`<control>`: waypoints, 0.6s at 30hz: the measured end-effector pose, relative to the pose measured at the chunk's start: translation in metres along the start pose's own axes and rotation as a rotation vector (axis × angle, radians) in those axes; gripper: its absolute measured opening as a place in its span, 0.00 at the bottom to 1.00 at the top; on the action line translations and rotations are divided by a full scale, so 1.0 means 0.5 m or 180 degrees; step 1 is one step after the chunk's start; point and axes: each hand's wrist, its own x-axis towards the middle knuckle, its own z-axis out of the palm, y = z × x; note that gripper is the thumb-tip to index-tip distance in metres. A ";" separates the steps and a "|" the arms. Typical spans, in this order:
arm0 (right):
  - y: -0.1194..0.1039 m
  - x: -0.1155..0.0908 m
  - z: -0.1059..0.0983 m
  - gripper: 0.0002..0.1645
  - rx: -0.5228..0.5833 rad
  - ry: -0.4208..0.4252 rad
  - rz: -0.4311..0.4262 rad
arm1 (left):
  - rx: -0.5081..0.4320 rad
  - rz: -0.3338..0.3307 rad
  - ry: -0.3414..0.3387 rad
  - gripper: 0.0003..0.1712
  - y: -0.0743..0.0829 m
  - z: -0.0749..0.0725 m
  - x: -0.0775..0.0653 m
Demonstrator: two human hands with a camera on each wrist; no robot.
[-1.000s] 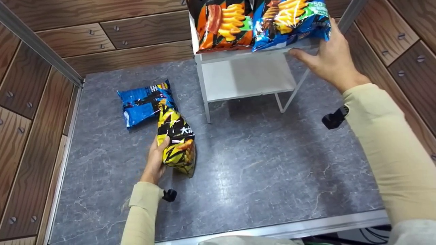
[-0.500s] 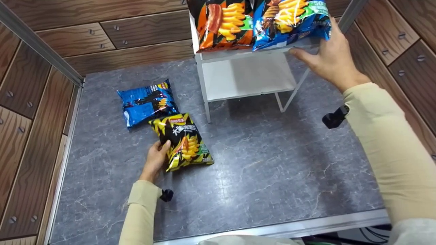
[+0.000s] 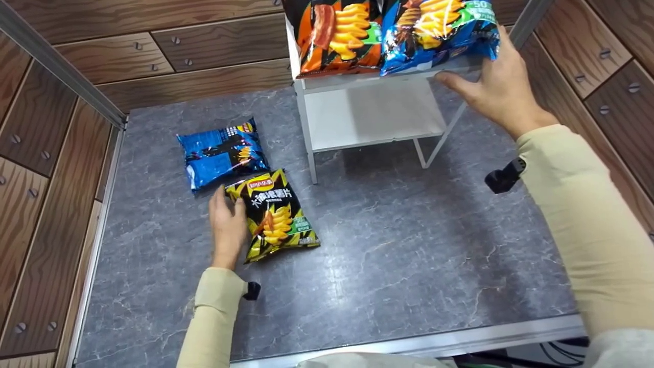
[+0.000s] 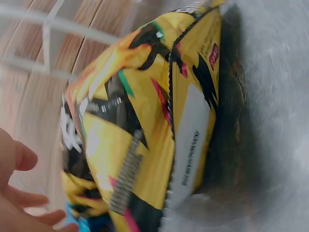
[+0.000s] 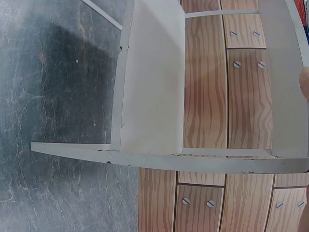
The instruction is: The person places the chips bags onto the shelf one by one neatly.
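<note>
In the head view a yellow-and-black chip bag [image 3: 271, 214] lies face up on the grey marbled surface. My left hand [image 3: 226, 225] is at its left edge, fingers fairly straight. The left wrist view shows these fingers [image 4: 31, 198] spread, with a gap between them and the bag's side. Behind it lies a blue chip bag [image 3: 217, 153]. My right hand [image 3: 503, 92] is at the right front corner of the white rack [image 3: 373, 115], thumb stretched along the front lip. Its other fingertips are hidden beside the upper blue chip bag [image 3: 434, 36].
An orange chip bag [image 3: 340, 41] stands left of the blue one on the rack's upper tier. Wood-patterned panels [image 3: 230, 46] enclose the back and sides. A metal edge [image 3: 409, 345] runs along the front, with dark cables [image 3: 559, 352] beyond it at the right.
The yellow bag was tilted in my left hand, then was laid face up in front of the blue bag. My left hand has let go of it. The right hand stays put.
</note>
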 end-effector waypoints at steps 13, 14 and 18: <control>0.002 -0.004 -0.002 0.49 -0.0044 0.0010 0.0064 | 0.1988 0.2452 -0.0430 0.39 0.065 0.098 -0.054; 0.001 -0.004 -0.002 0.49 -0.0045 0.0010 0.0062 | 0.2146 0.2393 -0.0497 0.40 0.061 0.103 -0.056; -0.001 -0.002 -0.002 0.50 -0.0050 -0.0016 0.0042 | 0.2623 0.2180 -0.0651 0.46 0.037 0.112 -0.060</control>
